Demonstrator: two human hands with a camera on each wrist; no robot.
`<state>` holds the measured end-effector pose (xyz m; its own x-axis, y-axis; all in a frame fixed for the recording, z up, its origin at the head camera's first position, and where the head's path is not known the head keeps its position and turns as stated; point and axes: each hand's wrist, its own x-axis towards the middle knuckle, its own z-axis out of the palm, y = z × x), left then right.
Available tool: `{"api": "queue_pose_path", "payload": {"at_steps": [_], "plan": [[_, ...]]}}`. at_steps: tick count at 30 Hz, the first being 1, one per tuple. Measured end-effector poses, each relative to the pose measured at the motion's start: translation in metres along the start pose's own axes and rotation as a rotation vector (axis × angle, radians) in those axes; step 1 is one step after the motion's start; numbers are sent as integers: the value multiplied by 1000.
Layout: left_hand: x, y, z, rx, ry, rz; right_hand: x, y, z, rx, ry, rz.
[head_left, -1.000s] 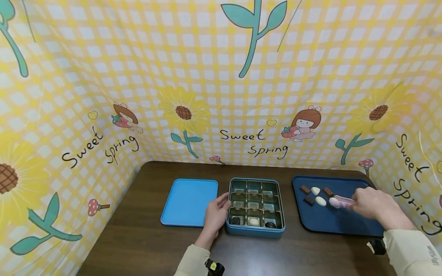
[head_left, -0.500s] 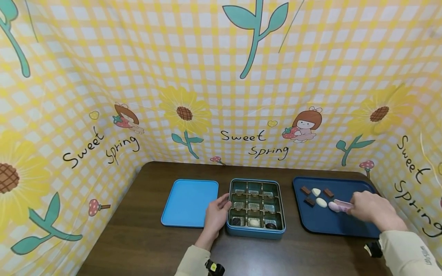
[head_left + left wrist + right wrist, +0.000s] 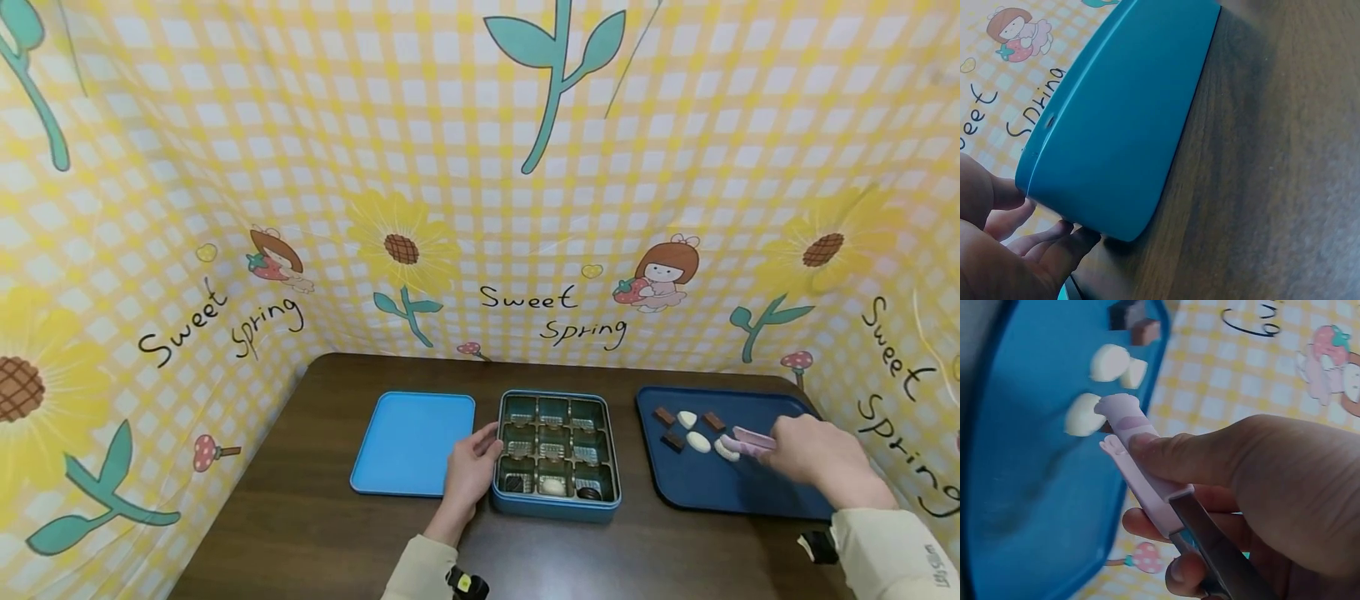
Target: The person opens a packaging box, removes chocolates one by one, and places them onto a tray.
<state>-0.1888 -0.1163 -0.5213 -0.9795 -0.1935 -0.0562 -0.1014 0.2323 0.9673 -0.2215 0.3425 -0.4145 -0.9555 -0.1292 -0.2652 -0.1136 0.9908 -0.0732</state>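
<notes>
While our left hand [image 3: 468, 473] lay relaxed against the nine-cell tin [image 3: 556, 454], our right hand [image 3: 813, 454] gripped pink tongs [image 3: 750, 439] beside three white [image 3: 726, 450] and three brown chocolates [image 3: 664, 416].

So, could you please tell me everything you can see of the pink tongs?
The pink tongs have two slim, plastic-looking pale pink arms with rounded paw-shaped tips and a darker metal rear section. The right hand grips them, thumb on top. They hang over the dark blue tray, tips at a white chocolate piece; whether they clasp it is unclear.
</notes>
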Motion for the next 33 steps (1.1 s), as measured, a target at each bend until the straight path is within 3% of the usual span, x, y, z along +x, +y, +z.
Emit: {"api": "queue_pose_path", "payload": {"at_steps": [8,17,25,33], "plan": [[0,3,-3,15,11,17,-13,-23,-34,-32,114,-25],[1,2,-2,19,15,21,-18,-95,-48,-47,315,-197],[-1,2,-1,19,2,21,-10,-154,-42,-20,289,-325],[-3,2,-2,5,-19,32,1,-197,-27,-13,260,-436]]}}
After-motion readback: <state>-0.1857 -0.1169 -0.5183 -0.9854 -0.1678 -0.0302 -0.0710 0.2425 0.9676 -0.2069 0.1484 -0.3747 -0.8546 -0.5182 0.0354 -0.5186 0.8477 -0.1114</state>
